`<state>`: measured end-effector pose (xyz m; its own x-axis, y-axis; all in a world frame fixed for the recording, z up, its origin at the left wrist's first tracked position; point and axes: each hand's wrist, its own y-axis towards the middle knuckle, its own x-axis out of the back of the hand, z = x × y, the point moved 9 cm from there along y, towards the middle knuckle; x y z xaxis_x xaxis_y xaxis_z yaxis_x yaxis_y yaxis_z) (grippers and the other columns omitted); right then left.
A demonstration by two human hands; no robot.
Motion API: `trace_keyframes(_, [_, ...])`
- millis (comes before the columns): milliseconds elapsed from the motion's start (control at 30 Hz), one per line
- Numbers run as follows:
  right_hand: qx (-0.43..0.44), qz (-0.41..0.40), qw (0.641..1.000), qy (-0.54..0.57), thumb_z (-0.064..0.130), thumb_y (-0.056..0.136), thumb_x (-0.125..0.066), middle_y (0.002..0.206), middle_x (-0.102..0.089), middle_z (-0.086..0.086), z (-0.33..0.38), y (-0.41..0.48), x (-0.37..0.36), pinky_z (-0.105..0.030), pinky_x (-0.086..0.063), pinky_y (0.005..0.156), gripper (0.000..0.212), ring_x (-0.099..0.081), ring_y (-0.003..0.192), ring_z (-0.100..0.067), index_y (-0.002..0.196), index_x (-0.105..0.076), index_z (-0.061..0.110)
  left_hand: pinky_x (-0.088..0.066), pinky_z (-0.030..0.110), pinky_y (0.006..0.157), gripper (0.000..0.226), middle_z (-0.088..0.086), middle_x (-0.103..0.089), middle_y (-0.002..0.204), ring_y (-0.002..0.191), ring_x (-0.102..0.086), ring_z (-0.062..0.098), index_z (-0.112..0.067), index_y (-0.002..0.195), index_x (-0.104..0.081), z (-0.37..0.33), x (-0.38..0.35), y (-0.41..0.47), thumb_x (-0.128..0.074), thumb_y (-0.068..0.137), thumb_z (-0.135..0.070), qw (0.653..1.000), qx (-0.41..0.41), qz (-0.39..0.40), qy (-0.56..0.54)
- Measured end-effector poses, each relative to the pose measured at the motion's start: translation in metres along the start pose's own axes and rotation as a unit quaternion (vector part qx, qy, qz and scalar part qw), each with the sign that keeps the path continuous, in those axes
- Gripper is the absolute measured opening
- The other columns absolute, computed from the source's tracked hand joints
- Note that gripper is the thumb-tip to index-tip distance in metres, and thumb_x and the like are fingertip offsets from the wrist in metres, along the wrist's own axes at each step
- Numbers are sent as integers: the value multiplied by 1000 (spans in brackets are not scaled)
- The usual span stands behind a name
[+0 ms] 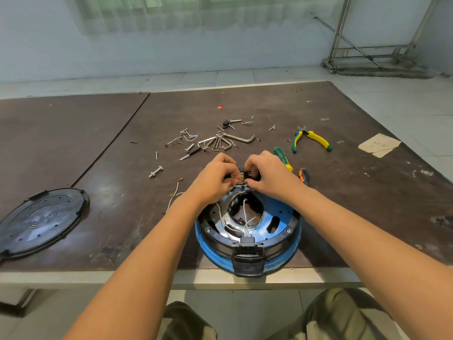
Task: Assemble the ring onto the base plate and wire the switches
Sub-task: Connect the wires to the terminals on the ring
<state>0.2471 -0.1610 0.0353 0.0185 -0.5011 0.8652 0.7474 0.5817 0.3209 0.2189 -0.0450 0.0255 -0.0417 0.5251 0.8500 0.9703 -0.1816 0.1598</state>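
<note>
- Left hand [215, 179] - fingers curled, pinching the tip of a white lead [244, 212] right at the switch block [245, 172]. The pinch point itself is hidden behind the knuckles.
- Right hand [267, 175] - fingers curled around the switch block, holding it at the far rim of the housing. The two hands nearly touch.
- Step in hand, as I read it: seating a lead terminal on a switch tab.
- Do it well: push straight along the tab without rocking, and brace the block with the right hand so the load doesn't go into its mount.
- Hold the terminal, not the wire. Pulling or bending at the crimp is how these fail.
- Can't tell from here which tab it's going on, so check against the other leads before pressing home.
- Black ring [282, 239] already sits on the blue base [213, 251], at the near edge of the counter [269, 106]. More white wiring lies slack in the centre well - keep it off the ring edge.
- One loose lead [175, 192] lies on the counter just left of the left wrist, apparently not yet fitted.
- Screwdriver [282, 157] sits just beyond the right hand, pliers [311, 139] further out. If a terminal is too tight, use the pliers.
- Hex keys [220, 142] and scattered screws lie beyond the hands, black cover [41, 219] far left - not needed for this step.
</note>
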Motion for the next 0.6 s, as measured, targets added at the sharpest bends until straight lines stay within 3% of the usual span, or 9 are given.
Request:
trace_keyframes(100, [1,7,1000,1,25,86,-76,82,-63,5,0,0,-2,-26,-41,71,19,-46,91,-9,101,-66,20,-38,20,86,9,0,-50,122,106,-51,11,-15,95,-74,2,2,0,-68,90,-9,1000,3,-1,-19])
trace_keyframes(467, [16,8,1000,-10,27,88,-73,79,-62,8,2,1,-2,-34,-49,77,11,-45,90,-10,96,-69,20,-35,20,86,9,-5,-53,113,102,-50,8,-19,91,-77,6,5,1,-73,86,-12,999,11,-23,-24])
trace_keyframes(600, [10,8,1000,-6,28,88,-74,78,-63,8,0,3,-3,-37,-50,79,10,-45,89,-11,93,-69,20,-34,13,82,10,-6,-54,112,101,-52,8,-21,89,-76,5,6,1,-74,85,-12,999,8,-25,-23])
